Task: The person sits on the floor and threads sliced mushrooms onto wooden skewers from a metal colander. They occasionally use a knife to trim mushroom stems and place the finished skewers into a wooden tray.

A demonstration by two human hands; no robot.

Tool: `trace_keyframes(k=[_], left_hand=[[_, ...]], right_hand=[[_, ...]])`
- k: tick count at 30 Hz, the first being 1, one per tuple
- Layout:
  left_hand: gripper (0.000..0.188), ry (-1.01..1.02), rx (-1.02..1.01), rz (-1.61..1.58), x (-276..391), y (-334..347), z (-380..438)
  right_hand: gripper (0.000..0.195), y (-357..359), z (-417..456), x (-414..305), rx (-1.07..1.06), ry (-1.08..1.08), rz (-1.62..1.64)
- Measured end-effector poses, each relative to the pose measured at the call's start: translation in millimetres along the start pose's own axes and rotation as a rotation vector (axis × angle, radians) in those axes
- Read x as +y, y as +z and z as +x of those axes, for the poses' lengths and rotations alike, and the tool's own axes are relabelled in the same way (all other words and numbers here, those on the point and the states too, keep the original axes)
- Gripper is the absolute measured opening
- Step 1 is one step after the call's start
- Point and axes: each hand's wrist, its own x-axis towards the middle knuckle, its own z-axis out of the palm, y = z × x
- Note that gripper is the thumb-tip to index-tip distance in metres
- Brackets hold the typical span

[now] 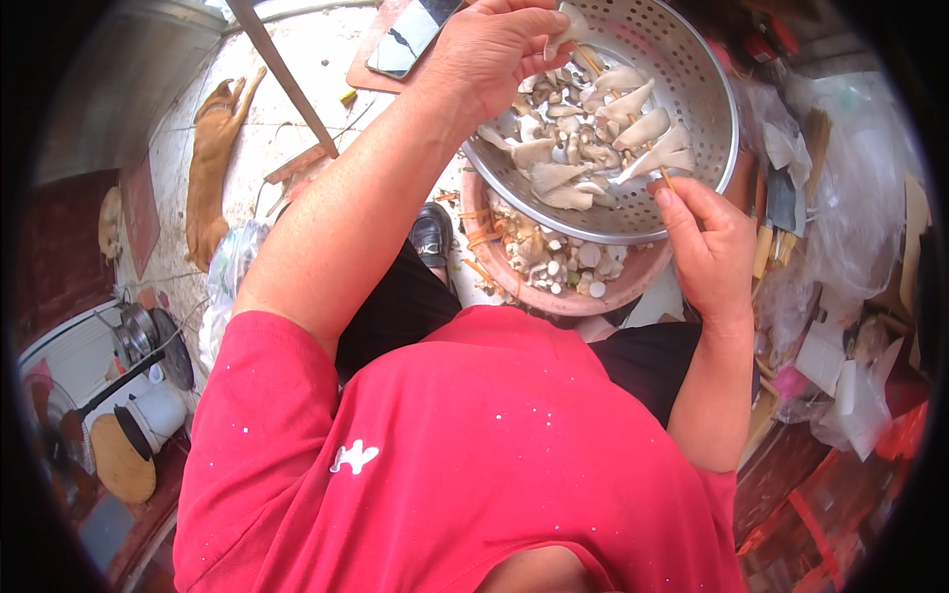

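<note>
My right hand [704, 244] pinches the near end of a thin wooden skewer [666, 178]. Several pale oyster mushroom pieces [643, 129] are threaded along it. At the skewer's far end, my left hand [504, 44] grips another oyster mushroom piece [569, 33] between thumb and fingers; the exact tip is hidden there. Both hands are above a perforated metal colander [693, 74], in which loose oyster mushrooms [556, 178] lie. Beneath the colander, a pinkish basin [511, 282] contains cut mushroom stem ends and scraps [563, 259].
A smartphone [411, 37] lies on a board beyond my left arm. On the floor to the left, a brown dog [211, 163] is stretched out. A wooden bar [285, 78] slants nearby. Plastic bags [845, 193] and a cleaver [786, 200] crowd the right side.
</note>
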Motion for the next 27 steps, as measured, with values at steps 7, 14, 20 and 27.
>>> trace_keyframes(k=[7,14,20,27], left_hand=[[0.02,-0.001,0.007,-0.063,1,-2,1],[0.023,-0.015,-0.014,0.007,-1,2,-1],[0.025,-0.048,-0.031,0.092,1,6,-6],[0.031,-0.14,-0.05,0.194,-2,15,-16]], right_hand=[[0.017,-6,-1,-7,-0.072,0.056,-0.038],[0.017,-6,-3,-4,-0.089,0.072,-0.031],[0.014,-2,-4,-1,-0.028,0.022,-0.009],[0.013,5,-5,5,0.041,-0.048,-0.025]])
